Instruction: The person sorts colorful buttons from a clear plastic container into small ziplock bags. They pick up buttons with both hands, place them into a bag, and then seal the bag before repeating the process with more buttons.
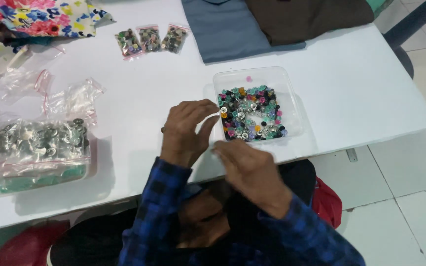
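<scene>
A clear square plastic tray (pixel 292 86) sits on the white table (pixel 361 83), holding several small buttons (pixel 250 113) in teal, pink, black, silver and orange. My left hand (pixel 186 133) hovers at the tray's left edge. Its fingers are arched and apart from the thumb, with bare table showing between them. My right hand (pixel 250 167) is at the tray's near-left corner, back up, its blurred fingertips pointing toward the left thumb. Whether it pinches anything is hidden. Both sleeves are blue and black plaid.
A large clear bag of silver buttons (pixel 35 143) lies at the left on teal packets, with empty bags (pixel 70 98) behind it. Three small filled bags (pixel 150 39) lie at the back. Floral cloth (pixel 40 17), grey-blue cloth (pixel 228 29) and brown cloth (pixel 306 17) line the far edge.
</scene>
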